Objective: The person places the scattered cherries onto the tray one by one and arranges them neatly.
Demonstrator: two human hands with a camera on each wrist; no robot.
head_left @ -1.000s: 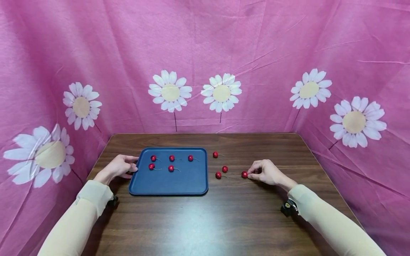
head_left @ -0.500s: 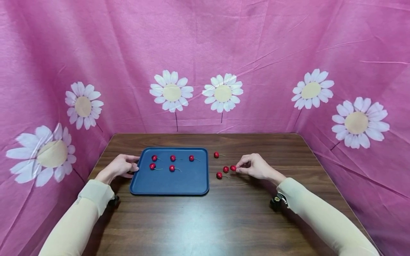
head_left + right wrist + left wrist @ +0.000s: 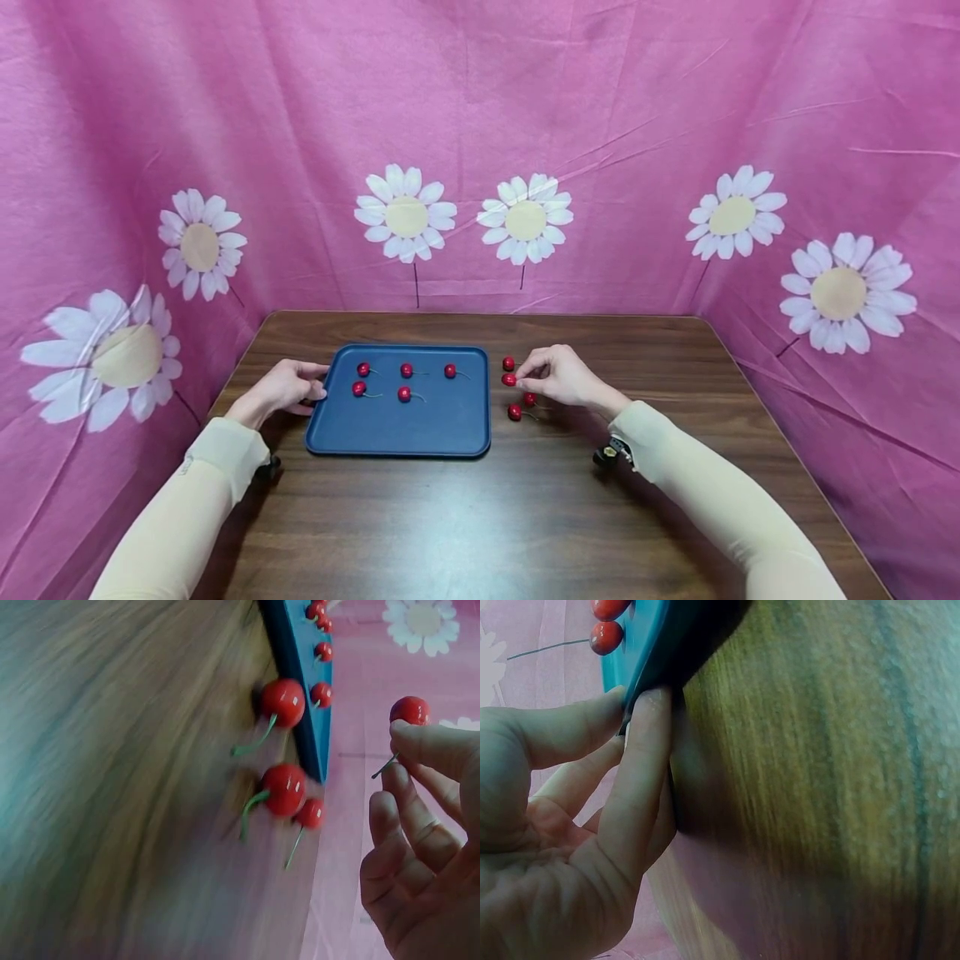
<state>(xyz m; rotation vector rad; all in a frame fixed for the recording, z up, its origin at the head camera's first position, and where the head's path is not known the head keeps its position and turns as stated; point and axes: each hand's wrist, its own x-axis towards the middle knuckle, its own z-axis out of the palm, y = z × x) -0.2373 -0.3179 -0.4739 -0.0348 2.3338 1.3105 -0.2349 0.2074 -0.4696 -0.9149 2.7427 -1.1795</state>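
A blue tray [image 3: 397, 429] lies on the wooden table, with several red cherries [image 3: 404, 394] in two rows in its far half. My left hand [image 3: 281, 389] pinches the tray's left rim between thumb and fingers; the left wrist view shows the rim [image 3: 641, 664] between them. Over the table just right of the tray, my right hand [image 3: 562, 377] holds a cherry [image 3: 410, 710] between thumb and fingertips, its green stem hanging down. Below and around that hand, three more cherries lie on the table: a far one [image 3: 508, 364], a near one [image 3: 514, 412] and one partly covered [image 3: 530, 400].
The wooden table [image 3: 450, 525] reaches toward me and out to the right of the tray. Pink cloth [image 3: 465, 100] printed with daisies surrounds its back and both sides.
My right hand has lifted the cherry and carried it left toward the tray, over the loose cherries. My left hand has stayed on the tray's rim.
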